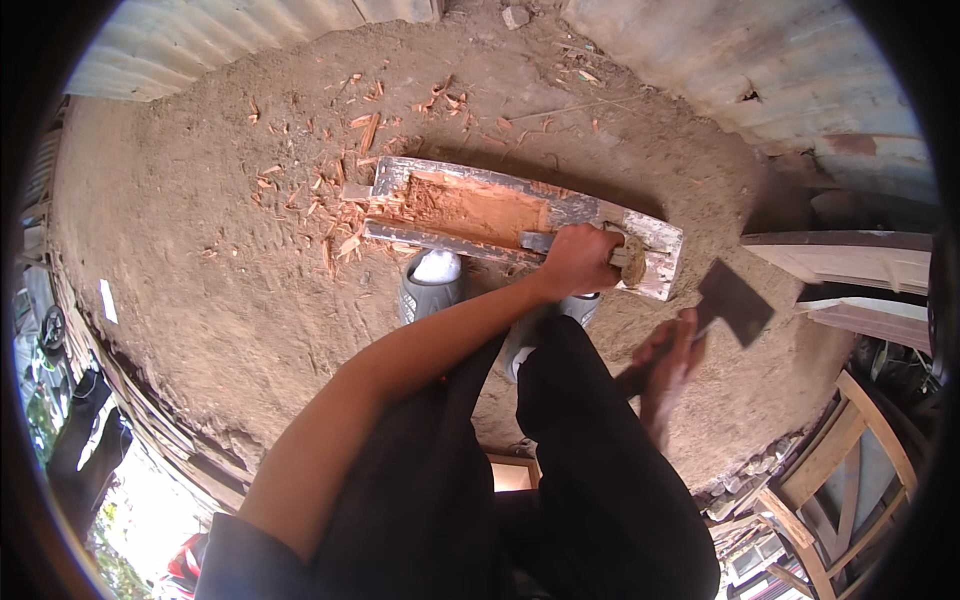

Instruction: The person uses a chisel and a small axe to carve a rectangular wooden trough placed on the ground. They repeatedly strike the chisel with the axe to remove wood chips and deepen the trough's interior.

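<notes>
Head view: left hand (582, 262) closed on a chisel-like tool (536, 241) over the right half of a wooden block (575, 210), far centre; right hand (675, 357), blurred, curled round a flat-bladed tool (738, 303), right. I judge hollowing in hand; the next blow calls for steady alignment. The block's recess (505, 212) seemingly holds reddish crumbs (425, 203).

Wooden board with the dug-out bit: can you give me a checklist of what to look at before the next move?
1. Left hand closed around the chisel-like tool: ok.
2. Right hand holding the flat dark tool: ok.
3. Flat dark tool apart from the board: ok.
4. Grey shoe well away from the board: not ok, it's right by the near edge.
5. Chisel-like tool's edge touching wood: cannot tell.
</notes>
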{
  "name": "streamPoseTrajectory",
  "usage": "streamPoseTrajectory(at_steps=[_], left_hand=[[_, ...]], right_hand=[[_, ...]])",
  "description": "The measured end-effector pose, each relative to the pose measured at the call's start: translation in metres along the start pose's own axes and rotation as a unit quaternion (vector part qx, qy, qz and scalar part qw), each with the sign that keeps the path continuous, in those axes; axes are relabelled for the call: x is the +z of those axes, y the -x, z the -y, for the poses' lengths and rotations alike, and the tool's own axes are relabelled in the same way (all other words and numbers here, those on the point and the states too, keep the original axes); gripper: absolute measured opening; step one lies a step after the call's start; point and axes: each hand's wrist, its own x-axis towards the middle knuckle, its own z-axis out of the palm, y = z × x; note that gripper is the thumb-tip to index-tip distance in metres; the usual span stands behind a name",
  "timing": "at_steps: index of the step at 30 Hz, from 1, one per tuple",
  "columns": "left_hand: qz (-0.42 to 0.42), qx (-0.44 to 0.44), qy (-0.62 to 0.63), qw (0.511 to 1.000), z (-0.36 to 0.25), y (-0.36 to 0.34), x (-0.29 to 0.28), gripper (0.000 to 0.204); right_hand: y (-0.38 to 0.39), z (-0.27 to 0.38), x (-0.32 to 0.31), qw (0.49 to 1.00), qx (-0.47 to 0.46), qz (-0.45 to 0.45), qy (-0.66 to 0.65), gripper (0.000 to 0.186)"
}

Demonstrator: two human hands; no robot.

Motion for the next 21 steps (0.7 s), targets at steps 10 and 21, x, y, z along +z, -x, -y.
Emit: streamPoseTrajectory(at_steps=[10,21], left_hand=[[0.044,0.065,-0.050,0.996,0.013,0.011,0.015,0.025],[0.022,0.008,-0.051,0.998,0.023,0.014,-0.002,0.025]], right_hand=[[0.004,0.017,-0.012,0.995,0.049,0.055,-0.065,0.032],[0.011,0.017,-0.001,0.973,0.111,0.164,0.115,0.033]])
